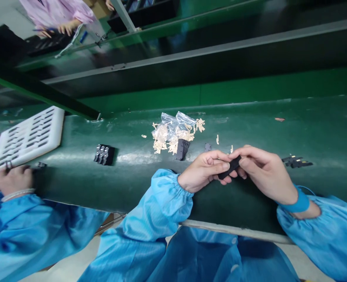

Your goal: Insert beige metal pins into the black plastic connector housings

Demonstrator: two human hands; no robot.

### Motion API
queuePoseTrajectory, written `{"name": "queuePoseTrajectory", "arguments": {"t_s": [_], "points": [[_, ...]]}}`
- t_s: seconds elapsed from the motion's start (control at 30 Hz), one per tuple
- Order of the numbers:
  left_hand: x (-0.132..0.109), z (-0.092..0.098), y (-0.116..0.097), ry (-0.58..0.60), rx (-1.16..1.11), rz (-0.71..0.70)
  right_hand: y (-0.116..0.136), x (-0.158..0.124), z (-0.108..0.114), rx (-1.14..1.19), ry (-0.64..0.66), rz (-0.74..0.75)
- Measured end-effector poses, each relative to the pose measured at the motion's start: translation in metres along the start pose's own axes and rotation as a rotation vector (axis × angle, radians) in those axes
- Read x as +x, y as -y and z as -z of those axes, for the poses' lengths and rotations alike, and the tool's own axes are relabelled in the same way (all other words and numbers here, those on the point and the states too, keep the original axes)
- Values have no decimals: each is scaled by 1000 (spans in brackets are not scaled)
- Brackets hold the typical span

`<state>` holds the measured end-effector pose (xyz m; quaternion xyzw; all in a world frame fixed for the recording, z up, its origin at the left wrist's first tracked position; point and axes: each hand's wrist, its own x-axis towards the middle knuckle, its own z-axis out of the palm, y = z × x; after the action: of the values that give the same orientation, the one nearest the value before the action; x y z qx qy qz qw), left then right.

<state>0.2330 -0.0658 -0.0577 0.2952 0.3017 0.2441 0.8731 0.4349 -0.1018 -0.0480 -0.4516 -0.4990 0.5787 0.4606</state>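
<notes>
Left hand [204, 171] and right hand [264, 172] are both closed on one small black moulded part [230, 167], pinching it between thumbs and fingers just above the worktop [311, 133], with the hands almost touching. A blue wrist strap [301, 203] circles the right wrist (its thin cord trails off to the right). Directly far of the hands lie two clear plastic bags [173, 127] among scattered beige flakes [200, 125], with a stack of black parts [183, 149] against them and a single dark piece [208, 147] just right of it. Small black-and-brass pieces [297, 161] sit just beside the right hand. Further left stands a second black cluster [104, 154], well apart from the hands. Bare green surface stretches right of those pieces and between the hands and the grey near edge strip [235, 231]. At far left, a white slotted tray [26, 139] runs out of frame, with a co-worker's hand [11, 180] near its near edge. A pink-sleeved person [56, 11] works beyond the far rail.
</notes>
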Motion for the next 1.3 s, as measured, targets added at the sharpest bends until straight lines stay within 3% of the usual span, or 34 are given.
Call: {"name": "queuePoseTrajectory", "arguments": {"t_s": [0.13, 0.33, 0.5, 0.73, 0.83, 0.97, 1.03, 1.17, 1.23, 1.3], "points": [[1, 0, 0, 1, -9, -21, 0, -4, -6, -136, -56, 69], [1, -3, -2, -48, 56, -32, 1, -4, -4, -210, -38, 73], [-1, -5, -3, -48, 87, -22, 0, -2, 1, -93, -3, 67], [6, -2, 1, -46, 135, -55, -7, 3, 15, 91, 33, -128], [12, 0, 4, -73, 197, -112, -2, 6, 21, -44, 6, -210], [15, 2, 3, -66, 366, -145, 6, 10, 30, -259, 107, -296], [13, 2, -2, -162, 553, -247, 10, 16, 39, -208, 51, -300], [3, 1, -11, -565, 1070, -574, 14, 31, 56, 18, -299, -122], [1, 2, -10, -646, 1331, -615, 14, 33, 56, 43, -333, -127], [1, 3, -6, -668, 1561, -570, 15, 30, 50, 10, -312, -196]]}}
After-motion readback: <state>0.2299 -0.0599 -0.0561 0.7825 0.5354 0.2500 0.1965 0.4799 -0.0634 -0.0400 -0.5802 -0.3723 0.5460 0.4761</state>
